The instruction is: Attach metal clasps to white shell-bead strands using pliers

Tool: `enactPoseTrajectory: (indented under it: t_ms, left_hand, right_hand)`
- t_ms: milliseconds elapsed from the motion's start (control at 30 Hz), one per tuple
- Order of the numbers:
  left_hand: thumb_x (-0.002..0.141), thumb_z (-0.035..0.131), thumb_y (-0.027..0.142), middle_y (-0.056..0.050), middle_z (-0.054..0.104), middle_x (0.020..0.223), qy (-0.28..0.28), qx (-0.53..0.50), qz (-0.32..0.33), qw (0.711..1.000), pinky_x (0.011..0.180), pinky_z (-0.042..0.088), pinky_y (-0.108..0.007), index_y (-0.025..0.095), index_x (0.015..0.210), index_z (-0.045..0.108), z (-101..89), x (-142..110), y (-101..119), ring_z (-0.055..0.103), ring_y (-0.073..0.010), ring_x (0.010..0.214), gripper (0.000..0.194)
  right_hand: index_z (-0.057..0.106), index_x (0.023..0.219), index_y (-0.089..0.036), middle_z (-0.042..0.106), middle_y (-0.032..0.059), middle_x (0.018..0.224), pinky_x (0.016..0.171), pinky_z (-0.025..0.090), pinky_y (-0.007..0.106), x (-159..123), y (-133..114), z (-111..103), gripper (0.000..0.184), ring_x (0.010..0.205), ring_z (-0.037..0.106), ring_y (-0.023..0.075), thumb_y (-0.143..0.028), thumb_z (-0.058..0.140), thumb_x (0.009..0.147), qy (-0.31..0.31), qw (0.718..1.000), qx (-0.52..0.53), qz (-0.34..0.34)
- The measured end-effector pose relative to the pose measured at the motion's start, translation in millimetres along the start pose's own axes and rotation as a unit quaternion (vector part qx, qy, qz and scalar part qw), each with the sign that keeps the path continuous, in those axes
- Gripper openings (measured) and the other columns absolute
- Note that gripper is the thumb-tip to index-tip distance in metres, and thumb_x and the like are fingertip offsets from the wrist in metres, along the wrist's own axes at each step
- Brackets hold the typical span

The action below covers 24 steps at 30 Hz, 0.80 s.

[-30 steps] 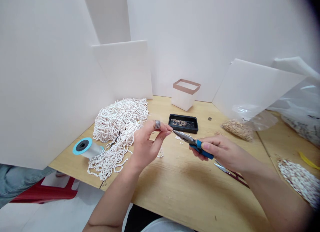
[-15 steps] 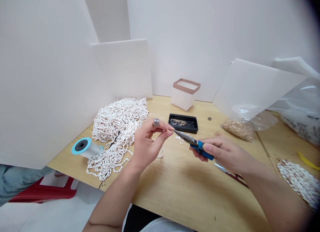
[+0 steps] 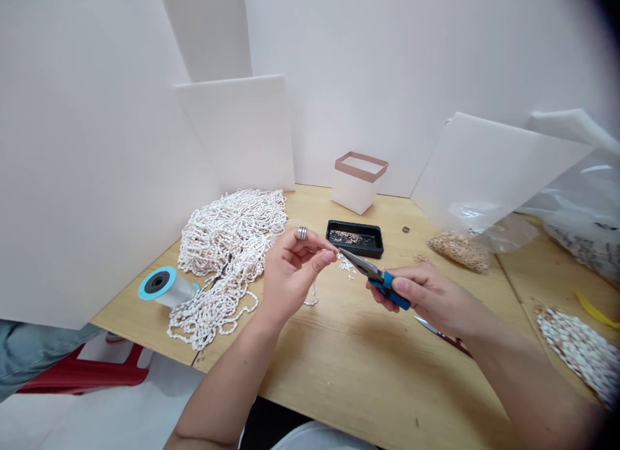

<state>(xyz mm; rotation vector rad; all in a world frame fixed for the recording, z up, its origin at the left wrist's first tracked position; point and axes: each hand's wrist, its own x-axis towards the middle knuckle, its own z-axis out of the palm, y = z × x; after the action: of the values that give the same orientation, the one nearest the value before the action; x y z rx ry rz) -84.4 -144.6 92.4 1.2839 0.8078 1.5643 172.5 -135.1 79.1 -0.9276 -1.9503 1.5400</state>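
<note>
My left hand (image 3: pixel 290 276), with a ring on one finger, is raised over the wooden table (image 3: pixel 349 366) and pinches something tiny at its fingertips, too small to name. My right hand (image 3: pixel 426 295) grips blue-handled pliers (image 3: pixel 375 276), whose jaws point left and meet my left fingertips. A short strand of white shell beads (image 3: pixel 312 298) hangs under my left hand. Just behind the pliers sits a black tray (image 3: pixel 355 238) of small metal bits.
A big heap of white shell-bead strands (image 3: pixel 227 250) lies at the left, with a blue-ended spool (image 3: pixel 165 287) of clear thread before it. A small white box (image 3: pixel 358 182) stands at the back. Scissors (image 3: pixel 443 337), bags of shells (image 3: pixel 458 250) and more beads (image 3: pixel 578 350) lie right.
Both hands shifted very slightly; the plier tips stay against my left fingertips. Nothing else moved.
</note>
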Motion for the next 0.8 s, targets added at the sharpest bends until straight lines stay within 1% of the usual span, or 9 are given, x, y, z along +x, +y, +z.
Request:
enactPoseTrajectory:
  t_ms: [100,200,333,433,500,567,633,700,800]
  left_hand:
    - [0.078,0.083,0.024,-0.002,0.074,0.085,0.020,-0.069,-0.063,0.995,0.070,0.058,-0.023,0.017,0.087,0.064,1.7,1,-8,0.069,-0.0106,0.071,0.022]
    - [0.072,0.087,0.026,-0.002,0.073,0.081,0.042,-0.110,-0.110,0.987,0.066,0.056,-0.022,0.016,0.083,0.064,3.1,2,-11,0.067,-0.0098,0.066,0.028]
    - [0.064,0.091,0.025,-0.001,0.071,0.078,0.063,-0.122,-0.136,0.981,0.062,0.054,-0.022,0.015,0.080,0.064,3.7,7,-12,0.065,-0.0095,0.063,0.033]
    - [0.064,0.091,0.026,-0.001,0.070,0.077,0.067,-0.115,-0.137,0.982,0.061,0.053,-0.022,0.014,0.082,0.065,2.8,10,-16,0.064,-0.0096,0.064,0.033]
    - [0.064,0.090,0.027,-0.001,0.069,0.078,0.070,-0.105,-0.129,0.984,0.062,0.053,-0.023,0.014,0.082,0.065,1.4,12,-21,0.063,-0.0097,0.064,0.033]
    - [0.065,0.090,0.028,-0.001,0.069,0.078,0.083,-0.089,-0.116,0.986,0.063,0.053,-0.023,0.015,0.083,0.065,-0.6,13,-26,0.063,-0.0097,0.064,0.034]
    - [0.066,0.089,0.028,-0.001,0.069,0.078,0.091,-0.075,-0.100,0.988,0.064,0.053,-0.023,0.015,0.084,0.064,-2.9,13,-28,0.063,-0.0096,0.064,0.034]
    - [0.068,0.088,0.028,-0.001,0.069,0.079,0.087,-0.062,-0.085,0.991,0.065,0.053,-0.023,0.015,0.084,0.063,-4.6,14,-28,0.063,-0.0093,0.064,0.032]
    - [0.072,0.086,0.028,-0.001,0.070,0.081,0.070,-0.044,-0.067,0.994,0.065,0.053,-0.022,0.016,0.086,0.063,-4.2,16,-22,0.064,-0.0099,0.068,0.030]
  right_hand:
    - [0.072,0.092,-0.018,0.066,0.0045,0.081,0.069,0.045,0.028,0,-1,6,0.043,0.074,0.058,0.0157,-0.054,0.049,0.101,0.035,0.999,-0.038,0.008]
    - [0.074,0.100,-0.020,0.071,0.0049,0.087,0.070,0.048,0.029,1,-2,12,0.039,0.078,0.063,0.0176,-0.053,0.053,0.099,0.105,0.987,-0.118,-0.005]
    - [0.070,0.120,-0.022,0.074,0.0068,0.108,0.082,0.051,0.032,1,-1,21,0.033,0.095,0.068,0.0212,-0.044,0.055,0.099,0.201,0.942,-0.259,-0.077]
    - [0.068,0.120,-0.021,0.072,0.0078,0.110,0.081,0.052,0.032,-1,2,26,0.030,0.095,0.068,0.0210,-0.039,0.057,0.099,0.254,0.902,-0.330,-0.112]
    - [0.066,0.120,-0.021,0.071,0.0078,0.109,0.080,0.052,0.032,-2,6,29,0.029,0.092,0.067,0.0203,-0.039,0.058,0.098,0.277,0.885,-0.356,-0.113]
    - [0.063,0.122,-0.022,0.070,0.0078,0.111,0.079,0.053,0.032,-3,17,34,0.030,0.091,0.067,0.0203,-0.039,0.058,0.098,0.290,0.879,-0.365,-0.100]
    - [0.060,0.126,-0.023,0.069,0.0085,0.114,0.083,0.054,0.034,-5,34,42,0.032,0.096,0.067,0.0218,-0.039,0.057,0.099,0.286,0.881,-0.369,-0.078]
    - [0.055,0.132,-0.024,0.067,0.0100,0.121,0.091,0.053,0.039,-9,56,54,0.035,0.107,0.065,0.0246,-0.038,0.055,0.100,0.255,0.886,-0.382,-0.057]
    - [0.053,0.134,-0.025,0.067,0.0108,0.119,0.090,0.054,0.045,-16,88,79,0.038,0.105,0.065,0.0274,-0.038,0.057,0.099,0.204,0.883,-0.422,-0.033]
